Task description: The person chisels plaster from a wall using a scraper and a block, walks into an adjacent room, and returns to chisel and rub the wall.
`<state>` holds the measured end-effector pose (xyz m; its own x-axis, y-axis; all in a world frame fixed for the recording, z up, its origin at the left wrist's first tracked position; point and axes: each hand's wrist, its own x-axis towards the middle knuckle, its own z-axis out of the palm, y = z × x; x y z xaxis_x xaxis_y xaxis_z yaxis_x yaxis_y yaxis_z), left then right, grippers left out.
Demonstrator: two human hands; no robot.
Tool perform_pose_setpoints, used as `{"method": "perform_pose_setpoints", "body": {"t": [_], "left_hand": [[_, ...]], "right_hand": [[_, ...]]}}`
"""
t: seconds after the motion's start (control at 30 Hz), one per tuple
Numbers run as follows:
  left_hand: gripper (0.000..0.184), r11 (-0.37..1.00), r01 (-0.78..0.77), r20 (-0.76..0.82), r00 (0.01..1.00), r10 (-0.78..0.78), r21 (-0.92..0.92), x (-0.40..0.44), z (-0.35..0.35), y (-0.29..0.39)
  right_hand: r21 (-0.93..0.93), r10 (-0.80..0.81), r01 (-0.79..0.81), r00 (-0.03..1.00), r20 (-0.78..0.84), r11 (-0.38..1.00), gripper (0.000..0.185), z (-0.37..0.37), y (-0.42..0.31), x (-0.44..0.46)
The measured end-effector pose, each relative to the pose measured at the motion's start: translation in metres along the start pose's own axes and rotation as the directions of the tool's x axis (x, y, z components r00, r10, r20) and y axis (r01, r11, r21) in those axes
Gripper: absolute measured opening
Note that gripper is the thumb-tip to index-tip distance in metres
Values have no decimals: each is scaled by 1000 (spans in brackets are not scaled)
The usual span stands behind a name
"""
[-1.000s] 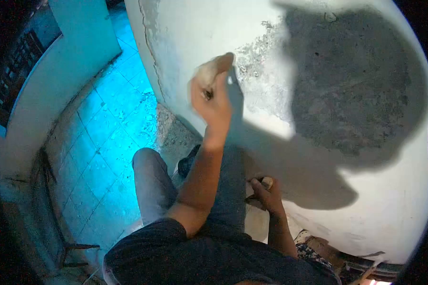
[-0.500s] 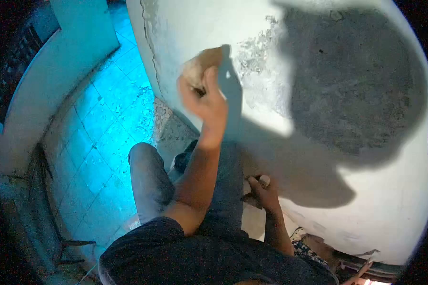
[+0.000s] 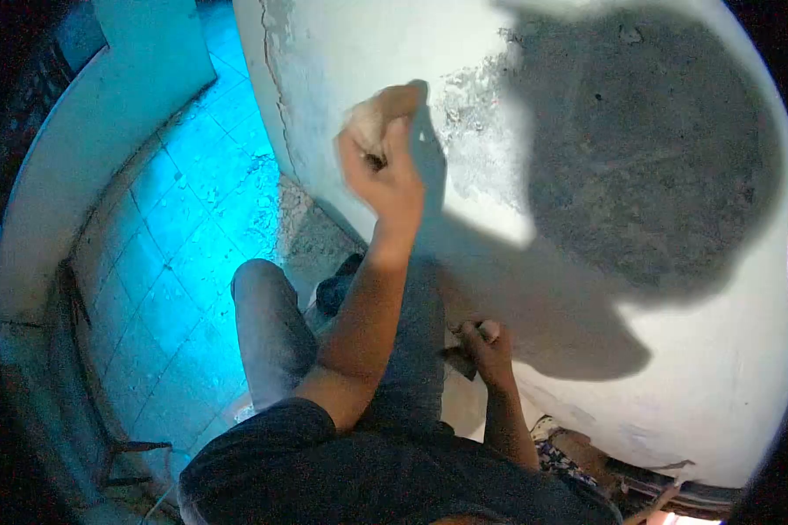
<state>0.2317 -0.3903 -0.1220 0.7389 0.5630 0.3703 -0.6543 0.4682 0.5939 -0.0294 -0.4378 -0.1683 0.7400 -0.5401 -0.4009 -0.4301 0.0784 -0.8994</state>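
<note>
My left hand (image 3: 381,166) is raised in front of the white wall (image 3: 473,166), its fingers curled closed round a pale, wadded-looking piece (image 3: 368,127). The kind of that piece is not clear, nor whether it touches the wall. Lower down, beside my right thigh, my right hand (image 3: 490,350) is closed on a scraper-like tool. The tool's pale rounded end (image 3: 489,331) shows above the fingers and a dark flat part (image 3: 460,362) sticks out below them.
Rough grey patches (image 3: 648,157) and a crack mark the wall, with shadows over it. Loose flakes lie on the tiled floor (image 3: 166,262) at left. A dark metal-looking frame (image 3: 105,420) stands lower left. Patterned cloth (image 3: 556,455) and clutter lie lower right.
My left hand has shifted slightly right across the wall, still closed on the pale piece. The right hand stays low, its tool turned slightly. The view has moved a little.
</note>
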Motion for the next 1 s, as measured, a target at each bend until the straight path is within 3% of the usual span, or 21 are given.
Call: {"method": "perform_pose_setpoints", "body": {"t": [0.07, 0.1, 0.13, 0.2, 0.23, 0.27, 0.33, 0.37, 0.43, 0.47, 0.5, 0.53, 0.6, 0.67, 0.73, 0.77, 0.8, 0.87, 0.93, 0.97, 1.0], "left_hand": [[26, 953, -76, 266, 964, -4, 292, 2, -5, -11], [26, 954, -81, 260, 966, 3, 287, 0, -8, -13], [26, 987, -28, 156, 988, 3, 160, 0, -5, -6], [28, 993, 64, -40, 997, -68, -102, -4, -4, 6], [26, 978, -63, 104, 994, 42, 200, -3, -16, -1], [25, 933, -142, 277, 960, 48, 330, 1, -18, -13], [26, 962, -22, 280, 958, -57, 272, 0, -20, -15], [26, 965, -28, 272, 961, -45, 261, 1, -16, -10], [33, 998, 54, 30, 998, -54, 11, -5, -13, 1], [33, 998, 64, 31, 997, -64, 11, -8, -15, -4], [32, 985, 5, 147, 989, -31, 175, -10, -17, -15], [31, 942, -76, 265, 964, -14, 326, -11, -20, -19], [29, 944, -48, 286, 957, -50, 325, -4, -22, -12], [28, 998, 67, 42, 997, -67, -4, -4, -18, -8], [29, 995, -4, 33, 999, 1, 99, -3, -20, -14], [28, 974, -39, 147, 989, 7, 221, -2, -20, -17], [27, 939, -93, 256, 967, 6, 330, -1, -20, -19], [26, 928, -115, 346, 938, -16, 355, 6, -23, -15], [27, 998, -23, 33, 999, 20, 63, -1, -19, -13], [27, 961, -140, 108, 987, 117, 238, -2, -22, -19], [27, 960, -134, 110, 988, 110, 245, -3, -24, -23]], "right_hand": [[57, -65, 66, 998, -18, 996, 15, -2, 8, 0], [111, -145, 149, 989, -44, 983, 13, -4, 10, 3], [111, -156, 160, 987, -41, 981, 13, -7, 10, 9], [191, -388, 387, 921, -38, 902, 16, -13, 12, 15], [64, -458, 467, 881, -121, 882, 22, -11, 15, 20], [-75, -522, 518, 829, -202, 852, 28, -8, 16, 24], [329, -600, 565, 800, 4, 756, 37, -21, -5, 31], [361, -615, 573, 789, -1, 736, 40, -23, -11, 32], [444, -638, 582, 770, -29, 681, 41, -28, -20, 29], [469, -638, 580, 769, -44, 666, 40, -26, -21, 25], [493, -638, 578, 768, -59, 650, 40, -25, -22, 21], [477, -623, 589, 775, -104, 653, 38, -17, -22, 18], [460, -619, 604, 773, -139, 651, 36, -8, -16, 18], [-151, -679, 668, 734, -30, 729, 35, -5, 6, 17], [-255, -663, 649, 747, 38, 717, 36, 6, 15, 14], [-355, -639, 631, 761, 113, 689, 36, 9, 18, 10], [-355, -636, 630, 763, 118, 690, 36, 5, 23, 6], [-316, -373, 385, 922, 99, 867, 35, -1, 30, 2], [-280, -393, 396, 917, 69, 875, 37, -3, 28, 2], [-246, -411, 408, 911, 39, 879, 38, -3, 27, 0], [-245, -403, 399, 914, 39, 883, 38, -2, 36, 3]]}}
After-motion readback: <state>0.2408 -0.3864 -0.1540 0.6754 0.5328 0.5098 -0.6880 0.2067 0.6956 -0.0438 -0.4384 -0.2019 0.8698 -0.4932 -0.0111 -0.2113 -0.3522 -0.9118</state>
